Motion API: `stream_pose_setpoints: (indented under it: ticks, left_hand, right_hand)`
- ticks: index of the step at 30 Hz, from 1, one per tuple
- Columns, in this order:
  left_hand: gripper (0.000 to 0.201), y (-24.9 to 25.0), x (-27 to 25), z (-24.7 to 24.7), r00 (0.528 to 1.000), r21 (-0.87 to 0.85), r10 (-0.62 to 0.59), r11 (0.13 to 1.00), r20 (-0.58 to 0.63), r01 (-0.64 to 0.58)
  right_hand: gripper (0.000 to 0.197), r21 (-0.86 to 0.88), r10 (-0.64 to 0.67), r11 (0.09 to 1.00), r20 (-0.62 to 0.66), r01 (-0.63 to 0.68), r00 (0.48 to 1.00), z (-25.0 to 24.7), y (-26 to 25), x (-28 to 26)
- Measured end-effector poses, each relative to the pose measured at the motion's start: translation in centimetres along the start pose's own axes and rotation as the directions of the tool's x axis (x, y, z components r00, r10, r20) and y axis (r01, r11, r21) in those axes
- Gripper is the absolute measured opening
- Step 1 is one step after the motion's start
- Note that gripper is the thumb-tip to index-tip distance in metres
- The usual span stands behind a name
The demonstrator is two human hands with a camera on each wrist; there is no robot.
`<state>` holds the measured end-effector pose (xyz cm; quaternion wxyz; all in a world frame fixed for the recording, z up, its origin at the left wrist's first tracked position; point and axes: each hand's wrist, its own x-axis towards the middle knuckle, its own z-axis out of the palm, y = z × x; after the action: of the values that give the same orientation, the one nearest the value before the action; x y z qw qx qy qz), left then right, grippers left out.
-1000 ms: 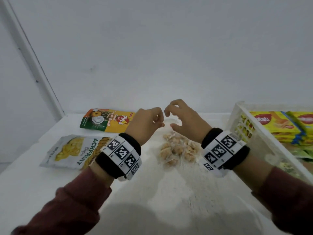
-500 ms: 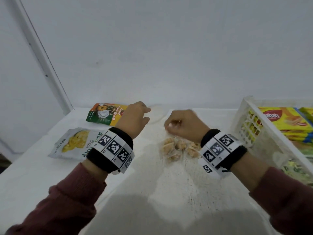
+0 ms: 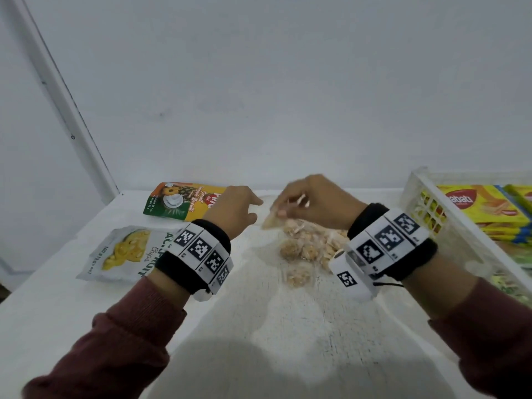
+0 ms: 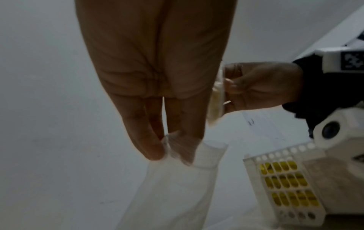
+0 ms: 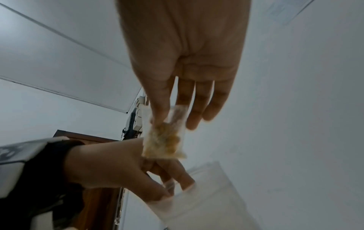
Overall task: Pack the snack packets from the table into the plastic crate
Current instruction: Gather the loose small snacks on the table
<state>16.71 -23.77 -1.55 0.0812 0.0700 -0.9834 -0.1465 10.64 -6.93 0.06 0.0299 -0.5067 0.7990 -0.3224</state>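
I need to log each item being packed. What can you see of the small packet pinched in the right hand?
The small packet is a clear, flat plastic sachet with sealed edges, holding yellow-brown crumbly snack pieces. The right hand pinches its upper end between thumb and fingers, so it hangs above the table, lifted off the pile of similar sachets. It sits close to the left hand, which pinches a clear bag.

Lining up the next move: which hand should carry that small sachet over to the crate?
Right, probably. The right hand already pinches the sachet and is on the side where the crate stands. The left hand is busy pinching the clear bag and lies farther from the crate.
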Motion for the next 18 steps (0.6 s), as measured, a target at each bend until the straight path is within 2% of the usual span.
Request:
stream_pose_setpoints:
  ticks: [2, 3, 6, 8, 10, 13, 14, 15, 16, 17, 18]
  left_hand:
    - [0.029, 0.3, -0.3, 0.0, 1.000, -0.074, 0.008, 0.997, -0.002, -0.008]
    - [0.029, 0.4, -0.5, 0.0, 1.000, -0.124, 0.008, 0.992, -0.003, -0.008]
    - [0.029, 0.9, -1.0, -0.3, 1.000, -0.273, 0.018, 0.962, -0.012, -0.020]
    - [0.033, 1.1, -1.2, -0.6, 0.999, -0.307, 0.030, 0.951, -0.033, -0.039]
    - [0.036, 1.1, -1.3, -0.7, 0.998, -0.288, 0.033, 0.956, -0.051, -0.046]
    - [0.034, 0.7, -1.3, -0.8, 0.997, -0.264, 0.004, 0.964, -0.081, -0.026]
    - [0.033, 0.6, -1.3, -0.8, 0.996, -0.261, -0.007, 0.965, -0.090, -0.016]
    - [0.032, 0.5, -1.4, -0.7, 0.995, -0.260, -0.018, 0.966, -0.095, -0.007]
    - [0.031, 0.4, -1.4, -0.7, 0.995, -0.260, -0.026, 0.966, -0.100, -0.001]
    - [0.030, 0.4, -1.5, -0.6, 0.994, -0.256, -0.030, 0.967, -0.101, 0.004]
    - [0.030, 0.4, -1.5, -0.4, 0.995, -0.249, -0.033, 0.968, -0.098, 0.008]
  right_hand:
    - [0.012, 0.016, -0.060, 0.998, -0.204, 0.064, 0.977, -0.5, -0.3, 0.2]
    - [0.012, -0.006, -0.057, 0.998, -0.244, 0.058, 0.968, -0.3, -0.2, 0.4]
    - [0.012, -0.249, -0.058, 0.969, -0.229, 0.000, 0.972, 1.2, 1.0, 0.6]
    - [0.017, -0.380, -0.081, 0.925, -0.204, -0.002, 0.975, 1.8, 1.7, 0.5]
    - [0.025, -0.335, -0.091, 0.942, -0.223, 0.012, 0.971, 2.0, 2.2, 0.2]
    - [0.018, -0.062, -0.099, 0.995, -0.371, 0.081, 0.923, 1.8, 2.2, -0.4]
    - [0.016, 0.033, -0.056, 0.997, -0.393, 0.075, 0.918, 1.7, 2.2, -0.6]
    - [0.015, 0.110, 0.009, 0.993, -0.352, 0.032, 0.936, 1.6, 2.3, -0.7]
    - [0.013, 0.130, 0.083, 0.990, -0.232, -0.053, 0.969, 1.8, 2.3, -0.8]
    - [0.014, 0.062, 0.152, 0.987, -0.064, -0.148, 0.986, 2.1, 2.4, -0.9]
    - [0.019, -0.049, 0.211, 0.977, 0.087, -0.207, 0.974, 2.7, 2.4, -1.0]
